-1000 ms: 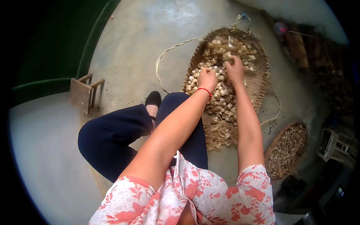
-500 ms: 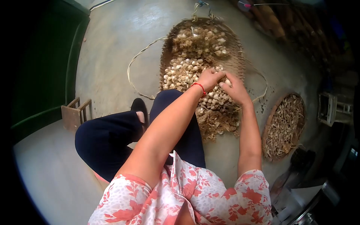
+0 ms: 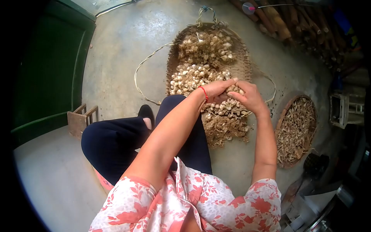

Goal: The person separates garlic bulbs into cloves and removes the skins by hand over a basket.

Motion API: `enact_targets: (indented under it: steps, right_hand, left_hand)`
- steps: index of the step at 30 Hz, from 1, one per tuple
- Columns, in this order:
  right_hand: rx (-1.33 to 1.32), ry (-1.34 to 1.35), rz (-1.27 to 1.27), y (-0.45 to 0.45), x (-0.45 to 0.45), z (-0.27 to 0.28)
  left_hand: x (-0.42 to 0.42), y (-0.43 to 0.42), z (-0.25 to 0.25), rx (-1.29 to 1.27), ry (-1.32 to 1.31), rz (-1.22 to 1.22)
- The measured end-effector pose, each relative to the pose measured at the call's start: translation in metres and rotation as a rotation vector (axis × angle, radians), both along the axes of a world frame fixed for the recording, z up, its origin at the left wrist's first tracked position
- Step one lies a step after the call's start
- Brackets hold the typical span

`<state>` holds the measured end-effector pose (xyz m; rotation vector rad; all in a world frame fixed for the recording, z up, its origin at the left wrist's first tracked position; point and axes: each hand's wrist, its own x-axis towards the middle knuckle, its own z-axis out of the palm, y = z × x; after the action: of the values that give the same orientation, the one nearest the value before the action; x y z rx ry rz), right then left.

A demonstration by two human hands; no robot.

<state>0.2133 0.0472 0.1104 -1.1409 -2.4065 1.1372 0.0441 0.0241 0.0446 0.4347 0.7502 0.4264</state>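
Note:
A woven basket tray (image 3: 244,63) lies on the floor, bearing piles of small pale bulbs that look like garlic (image 3: 189,77). Above its near right part my two hands come together around a cluster of garlic bulbs (image 3: 234,91). My left hand (image 3: 219,88), below a red wrist cord (image 3: 203,94), curves over the cluster with its fingertips meeting the right hand. Curled around the cluster's right side is my right hand (image 3: 250,96). Some fingers are hidden beneath the bulbs. Brown, dirty clumps (image 3: 226,129) lie at the near end, and another earthy pile (image 3: 206,48) sits at the far end.
To the right stands a round tray (image 3: 277,123) of dried, thin brownish pieces. A small wooden stool (image 3: 79,121) is at the left, near a green door (image 3: 50,73). Logs (image 3: 278,19) are stacked at the far right. Rope handles (image 3: 136,79) loop from the basket's sides.
My hands have moved slightly toward me and right, and a larger cluster of bulbs now shows between them. The view has shifted a little.

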Motion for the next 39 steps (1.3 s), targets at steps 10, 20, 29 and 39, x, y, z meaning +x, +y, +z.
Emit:
enact_targets:
  steps: [10,20,29,39]
  right_hand:
    - [0.296,0.187,-0.392,-0.006,-0.035,-0.064]
    - [0.130,0.086,-0.270,0.010,-0.024,-0.067]
    - [-0.872,1.162,-0.874,0.019,-0.010,-0.087]
    - [-0.275,0.760,-0.661,-0.015,-0.046,-0.069]
  left_hand:
    - [0.000,0.005,-0.006,-0.027,0.228,0.725]
    - [0.002,0.004,-0.011,0.067,0.218,0.499]
    - [0.000,0.001,-0.011,-0.108,0.226,0.707]
    - [0.003,-0.002,-0.005,0.028,0.040,0.551]
